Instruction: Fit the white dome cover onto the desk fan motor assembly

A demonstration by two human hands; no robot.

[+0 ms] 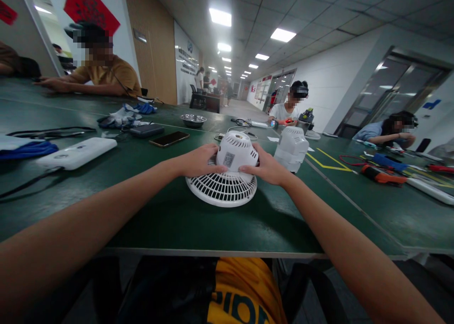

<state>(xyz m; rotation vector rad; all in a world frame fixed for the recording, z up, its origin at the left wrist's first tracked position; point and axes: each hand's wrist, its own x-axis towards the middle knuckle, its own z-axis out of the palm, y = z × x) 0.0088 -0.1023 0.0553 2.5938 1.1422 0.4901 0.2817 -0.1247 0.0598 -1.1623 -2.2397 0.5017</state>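
A white fan part with a round slatted grille lies face down on the green table. Its rounded motor housing points up, with vents near the top and a grey label on the near side. My left hand is wrapped round the housing's left side, and my right hand grips its right side, both thumbs toward the front. Some fingertips are hidden behind the housing. Just beyond my right hand stands a stack of white plastic parts.
A phone, a white power bank, a metal bowl and gloves are at the left and back. An orange tool and cables lie at the right. Several people sit round the tables.
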